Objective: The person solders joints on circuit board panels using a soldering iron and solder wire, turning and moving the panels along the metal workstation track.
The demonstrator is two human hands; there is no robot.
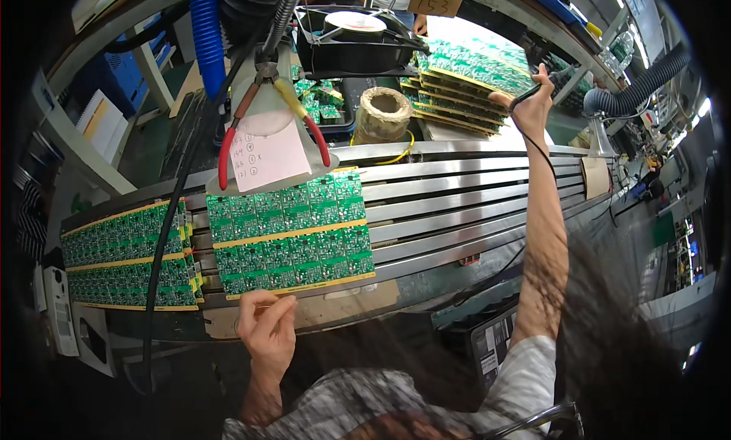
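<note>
A green circuit board panel (293, 234) with yellow edge strips lies on the metal rails in front of me. My left hand (268, 329) is at its front edge, fingers curled and drawn toward the thumb; what lies between them, if anything, I cannot make out. My right hand (531, 108) reaches far to the right, beside a stack of circuit board panels (472, 67). Its thumb and fingers are spread apart at the stack's right side. A dark strap with a black cord crosses this hand and runs down along the forearm.
More board panels (129, 257) lie on the left of the rails (442, 192). Red-handled pliers (266, 78) hang over a pink note (270, 162). Behind stand a black fan (354, 40) and a tape roll (383, 116). A black cable (164, 234) hangs across the left.
</note>
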